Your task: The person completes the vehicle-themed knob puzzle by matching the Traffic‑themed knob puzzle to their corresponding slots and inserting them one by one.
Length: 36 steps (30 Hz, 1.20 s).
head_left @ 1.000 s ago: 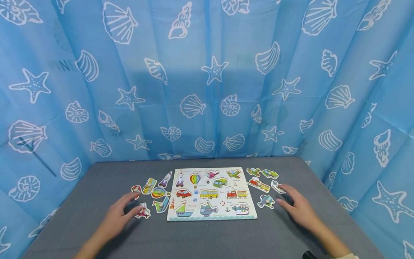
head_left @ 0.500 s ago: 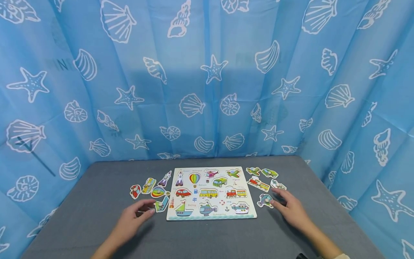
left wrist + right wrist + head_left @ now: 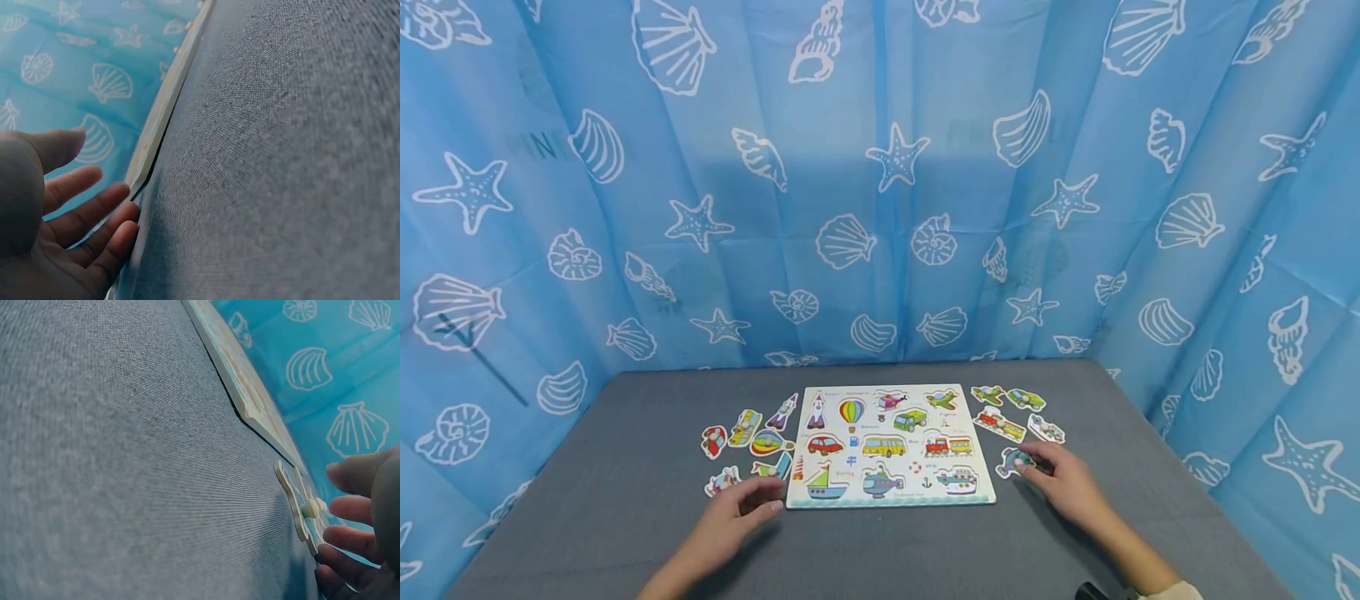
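Note:
A wooden peg puzzle board [image 3: 917,487] with pictures of vehicles lies on the grey table. My left hand [image 3: 730,521] is at its lower left corner, fingers loosely bent and nothing in them; in the left wrist view the fingertips overlap the board's corner [image 3: 140,172]. Behind that hand lies the sailboat piece [image 3: 772,468], partly hidden. On the other side my right hand [image 3: 1067,487] is at the submarine piece [image 3: 1009,461]. The right wrist view shows its round knob [image 3: 310,508] standing up, thumb and relaxed fingers beside it with a gap.
Left of the board lie the helicopter [image 3: 722,481], car [image 3: 713,442], bus [image 3: 745,429], balloon [image 3: 767,443] and rocket [image 3: 782,412] pieces. To its right are the plane [image 3: 988,396], truck [image 3: 1026,400], train [image 3: 1000,424] and ship [image 3: 1046,429] pieces. A blue shell-print curtain [image 3: 880,192] hangs behind.
My left hand has moved right, from the helicopter and car pieces past the sailboat to the board's corner. My right hand has shifted left from the ship piece to the submarine piece.

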Each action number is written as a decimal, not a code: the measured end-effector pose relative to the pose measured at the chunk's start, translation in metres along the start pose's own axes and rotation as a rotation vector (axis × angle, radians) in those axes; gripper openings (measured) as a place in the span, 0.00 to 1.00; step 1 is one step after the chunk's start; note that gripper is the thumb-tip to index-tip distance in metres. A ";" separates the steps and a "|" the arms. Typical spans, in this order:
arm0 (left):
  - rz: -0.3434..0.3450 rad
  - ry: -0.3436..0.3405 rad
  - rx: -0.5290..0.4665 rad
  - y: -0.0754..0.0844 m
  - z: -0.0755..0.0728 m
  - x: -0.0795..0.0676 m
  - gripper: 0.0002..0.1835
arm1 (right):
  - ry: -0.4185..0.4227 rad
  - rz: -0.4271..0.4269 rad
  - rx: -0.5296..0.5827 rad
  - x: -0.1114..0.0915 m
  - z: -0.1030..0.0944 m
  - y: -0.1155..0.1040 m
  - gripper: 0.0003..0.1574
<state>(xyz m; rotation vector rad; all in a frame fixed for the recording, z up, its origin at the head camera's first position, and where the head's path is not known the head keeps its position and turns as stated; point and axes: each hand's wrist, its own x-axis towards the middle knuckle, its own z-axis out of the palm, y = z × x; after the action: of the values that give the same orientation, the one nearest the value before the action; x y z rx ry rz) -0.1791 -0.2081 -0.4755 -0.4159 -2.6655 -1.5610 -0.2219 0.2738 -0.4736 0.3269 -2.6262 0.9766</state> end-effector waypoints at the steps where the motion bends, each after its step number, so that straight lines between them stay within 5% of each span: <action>1: -0.003 -0.001 0.001 0.001 0.001 0.000 0.16 | -0.005 -0.002 -0.008 0.000 0.000 0.000 0.15; 12: 0.040 -0.003 0.080 0.004 0.007 0.006 0.15 | -0.007 -0.120 -0.078 0.004 0.002 0.003 0.14; 20: 0.011 0.022 0.182 0.005 0.014 0.010 0.15 | -0.049 -0.110 -0.116 0.006 0.002 0.002 0.15; 30: 0.086 0.126 0.313 0.005 0.022 0.013 0.16 | -0.063 -0.114 -0.137 0.011 0.002 0.002 0.11; 36: 0.094 0.105 0.373 0.006 0.022 0.016 0.17 | -0.091 -0.122 -0.150 0.013 0.000 0.001 0.09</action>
<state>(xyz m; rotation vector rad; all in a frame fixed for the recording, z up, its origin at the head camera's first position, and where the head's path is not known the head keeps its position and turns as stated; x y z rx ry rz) -0.1903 -0.1831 -0.4784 -0.4201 -2.7238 -0.9991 -0.2343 0.2734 -0.4691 0.4995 -2.7053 0.7369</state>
